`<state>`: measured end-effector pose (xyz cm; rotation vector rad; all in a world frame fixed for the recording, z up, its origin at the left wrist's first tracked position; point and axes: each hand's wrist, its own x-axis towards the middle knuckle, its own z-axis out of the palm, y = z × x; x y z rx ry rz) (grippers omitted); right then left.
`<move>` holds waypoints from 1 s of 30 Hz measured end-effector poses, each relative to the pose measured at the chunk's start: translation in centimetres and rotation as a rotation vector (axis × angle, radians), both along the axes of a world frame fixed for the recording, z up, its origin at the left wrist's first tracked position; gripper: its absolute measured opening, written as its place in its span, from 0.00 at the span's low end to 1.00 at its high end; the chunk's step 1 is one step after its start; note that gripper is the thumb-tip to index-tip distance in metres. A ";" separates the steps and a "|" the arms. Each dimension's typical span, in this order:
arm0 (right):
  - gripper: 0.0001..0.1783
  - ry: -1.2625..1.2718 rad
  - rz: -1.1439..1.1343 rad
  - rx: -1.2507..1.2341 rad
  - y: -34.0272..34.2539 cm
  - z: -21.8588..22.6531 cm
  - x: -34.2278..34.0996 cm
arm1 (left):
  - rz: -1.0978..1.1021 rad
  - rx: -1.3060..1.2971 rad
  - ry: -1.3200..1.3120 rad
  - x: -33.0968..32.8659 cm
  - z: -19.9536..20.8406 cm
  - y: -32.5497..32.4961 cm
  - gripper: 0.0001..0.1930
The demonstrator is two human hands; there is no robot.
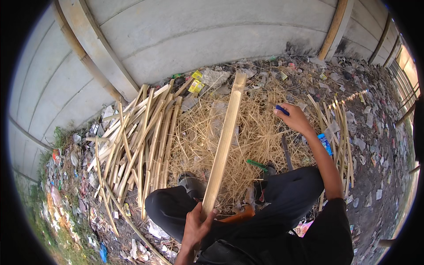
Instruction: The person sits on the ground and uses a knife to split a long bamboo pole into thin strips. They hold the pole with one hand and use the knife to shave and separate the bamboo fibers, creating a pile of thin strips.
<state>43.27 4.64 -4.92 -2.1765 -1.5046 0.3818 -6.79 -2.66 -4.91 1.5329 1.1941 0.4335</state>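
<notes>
My left hand (197, 225) is closed around the near end of a long split bamboo slat (227, 139), which slants up and away from my lap. Its pale inner face shows, and its far end reaches past the pile of straw-coloured bamboo shavings (194, 141). To the right of the slat and apart from it, my right hand (295, 118) grips a blue-handled tool (282, 110), apparently a knife. The blade is hard to make out against the shavings. Below that hand, a dark, flat, blade-like strip (287, 152) lies beside my knee.
Many bamboo slats (150, 145) are heaped at the left, with a smaller bundle (342, 137) at the right. A concrete panel wall (221, 28) with posts stands behind. Litter covers the ground, including a blue packet (324, 144). A green object (257, 165) lies near my feet.
</notes>
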 end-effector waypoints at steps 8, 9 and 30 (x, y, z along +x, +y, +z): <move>0.21 0.518 0.136 0.337 -0.1 3.8 -6.6 | 0.008 -0.164 -0.077 1.7 1.9 0.7 0.16; 0.21 0.589 0.181 0.304 -0.2 4.5 -8.0 | 0.002 -0.159 -0.077 1.8 2.1 0.7 0.15; 0.29 0.608 0.241 0.061 -1.1 6.9 -12.6 | -0.110 -0.087 -0.165 5.5 2.6 3.3 0.15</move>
